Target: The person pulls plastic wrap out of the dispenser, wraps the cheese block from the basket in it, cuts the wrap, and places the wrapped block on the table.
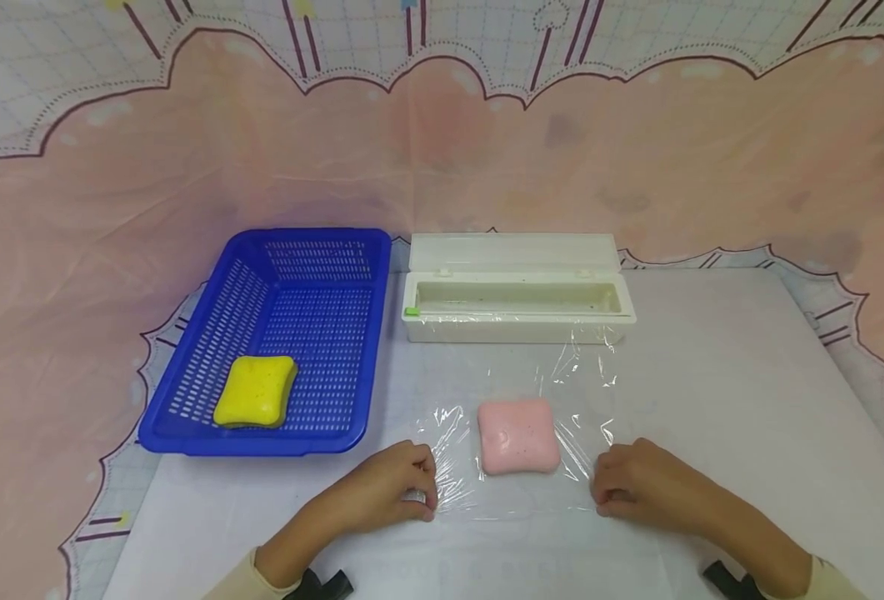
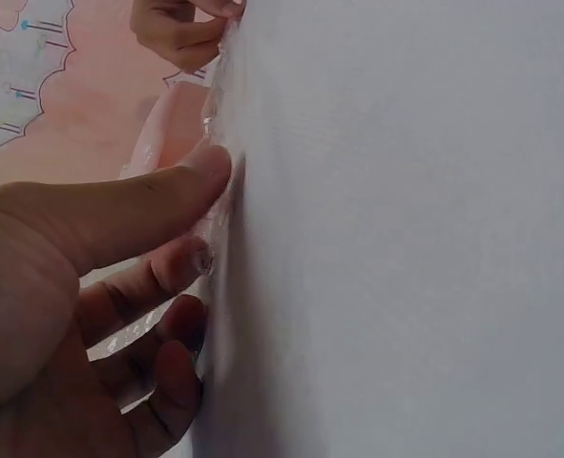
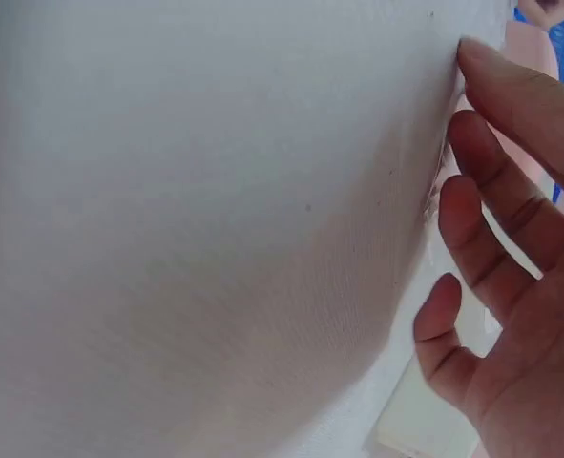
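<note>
A pink bar of soap [image 1: 520, 437] lies on a sheet of clear plastic wrap [image 1: 456, 454] over the white table. The wrap runs back to the front of a white wrap dispenser [image 1: 520, 329], whose lid stands raised. At the sheet's near left corner my left hand [image 1: 404, 487] pinches its edge between thumb and fingers. My right hand [image 1: 640, 487] pinches the near right corner, the fingers bent. In the left wrist view, crinkled film shows by the thumb [image 2: 157, 205]; the right wrist view shows the fingertips [image 3: 463, 205] along the film's edge.
To the left stands a blue plastic basket [image 1: 370, 358] with a yellow bar of soap [image 1: 256, 392] in it. A small green piece [image 1: 412, 312] sits at the dispenser's left front. Behind everything hangs a patterned peach cloth [image 1: 449, 158].
</note>
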A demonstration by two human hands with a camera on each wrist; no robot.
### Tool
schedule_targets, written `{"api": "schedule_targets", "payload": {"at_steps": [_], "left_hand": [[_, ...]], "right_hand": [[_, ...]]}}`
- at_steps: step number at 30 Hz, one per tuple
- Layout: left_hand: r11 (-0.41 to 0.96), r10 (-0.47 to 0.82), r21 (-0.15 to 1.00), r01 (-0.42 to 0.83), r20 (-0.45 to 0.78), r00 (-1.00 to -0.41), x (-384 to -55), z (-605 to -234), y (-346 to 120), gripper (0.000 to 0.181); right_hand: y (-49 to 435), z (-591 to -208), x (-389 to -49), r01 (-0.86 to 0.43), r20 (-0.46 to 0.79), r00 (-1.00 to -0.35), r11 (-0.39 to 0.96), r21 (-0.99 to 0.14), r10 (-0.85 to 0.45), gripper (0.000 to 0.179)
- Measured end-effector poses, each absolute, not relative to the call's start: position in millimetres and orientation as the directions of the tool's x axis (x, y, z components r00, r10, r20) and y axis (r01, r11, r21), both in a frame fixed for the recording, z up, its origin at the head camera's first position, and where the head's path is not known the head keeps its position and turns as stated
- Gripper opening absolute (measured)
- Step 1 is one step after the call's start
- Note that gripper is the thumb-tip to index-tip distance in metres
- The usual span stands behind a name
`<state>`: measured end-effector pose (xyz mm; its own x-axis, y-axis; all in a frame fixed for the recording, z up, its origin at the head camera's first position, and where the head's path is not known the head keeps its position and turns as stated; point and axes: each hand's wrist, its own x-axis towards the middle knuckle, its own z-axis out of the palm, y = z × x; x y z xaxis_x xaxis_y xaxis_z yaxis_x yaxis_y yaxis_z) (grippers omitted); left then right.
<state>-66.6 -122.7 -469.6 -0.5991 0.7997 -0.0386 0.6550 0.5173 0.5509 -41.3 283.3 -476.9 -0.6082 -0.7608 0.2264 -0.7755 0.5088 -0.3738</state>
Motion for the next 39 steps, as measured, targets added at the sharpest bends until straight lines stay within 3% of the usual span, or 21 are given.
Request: {"api": "schedule_targets", "payload": {"at_steps": [10,15,19,23,32,36,39], "left_hand": [[0.449,0.776,0.442,0.777,0.239,-0.584,-54,-459,-125,0.016],[0.481,0.713,0.520,0.706,0.236,-0.660,-54,-458,-122,0.015],[0.528,0.631,0.644,0.553,0.137,-0.763,-57,-458,-119,0.008],[0.549,0.570,0.704,0.450,0.078,-0.818,-61,-459,-115,0.007],[0.572,0.430,0.797,0.195,-0.088,-0.899,-71,-463,-104,0.016],[0.593,0.387,0.785,0.178,-0.084,-0.918,-75,-469,-97,0.016],[0.653,0.367,0.720,0.233,-0.032,-0.930,-77,-473,-92,0.015]], "right_hand": [[286,-467,-39,-0.835,0.456,-0.549,0.488,-0.255,-0.701,0.029],[286,-460,-43,-0.805,0.473,-0.589,0.528,-0.272,-0.655,0.016],[286,-456,-44,-0.721,0.395,-0.693,0.599,-0.349,-0.603,0.029],[286,-454,-47,-0.617,0.272,-0.783,0.648,-0.447,-0.559,0.031],[280,-461,-59,-0.435,0.080,-0.861,0.644,-0.629,-0.503,0.019],[275,-463,-64,-0.299,-0.076,-0.887,0.690,-0.660,-0.456,0.011],[272,-465,-67,-0.254,-0.130,-0.891,0.716,-0.651,-0.434,0.010]]}}
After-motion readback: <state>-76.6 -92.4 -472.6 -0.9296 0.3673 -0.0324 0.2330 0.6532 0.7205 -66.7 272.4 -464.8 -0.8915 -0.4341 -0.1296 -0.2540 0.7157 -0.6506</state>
